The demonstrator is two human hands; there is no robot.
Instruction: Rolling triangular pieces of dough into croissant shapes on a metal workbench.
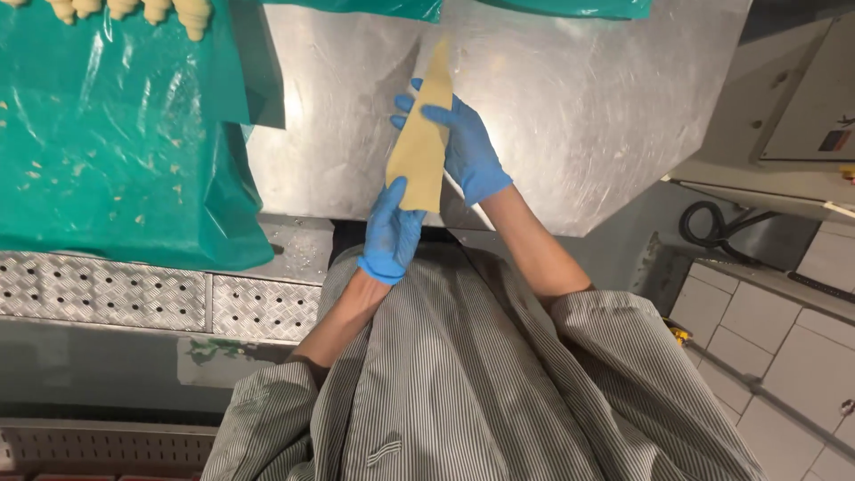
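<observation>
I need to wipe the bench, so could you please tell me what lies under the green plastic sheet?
The green plastic sheet covers the left of the steel table; shaped dough pieces sit on its far edge. Whatever lies beneath it is hidden.

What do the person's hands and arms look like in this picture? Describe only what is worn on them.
Both hands wear thin blue disposable gloves, the left hand and the right hand, each ending at the wrist. The forearms are bare. Loose sleeves of a grey-and-white finely striped work jacket are pushed up near the elbows.
</observation>
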